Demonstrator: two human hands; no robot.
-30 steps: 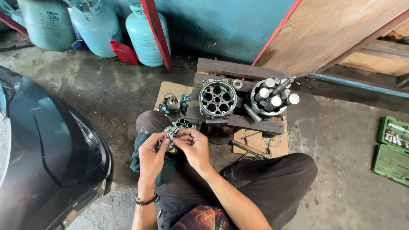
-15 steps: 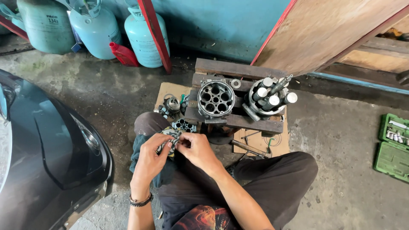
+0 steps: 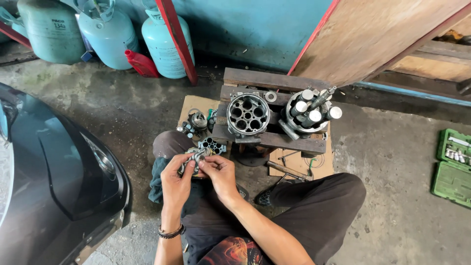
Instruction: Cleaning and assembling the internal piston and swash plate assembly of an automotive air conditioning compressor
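Note:
Both of my hands hold a small grey metal part [image 3: 194, 158] over my lap. My left hand [image 3: 175, 180] grips it from the left and my right hand [image 3: 221, 174] pinches it from the right. Just beyond my fingers a small perforated metal plate [image 3: 212, 145] lies on the floor. Farther out, a round cylinder block with several bores [image 3: 248, 114] sits on a low wooden stand [image 3: 274, 81]. Beside the block, a round housing with several pistons [image 3: 311, 112] stands upright.
A dark car front [image 3: 54, 167] fills the left side. Several pale green gas cylinders [image 3: 105, 34] and a red bottle [image 3: 142, 64] stand by the blue wall. A green socket case [image 3: 454, 164] lies open at right. Small parts [image 3: 197, 120] and tools [image 3: 287, 169] rest on cardboard.
My hands have shifted slightly while turning the small metal part between them; the rest of the scene stays as it was.

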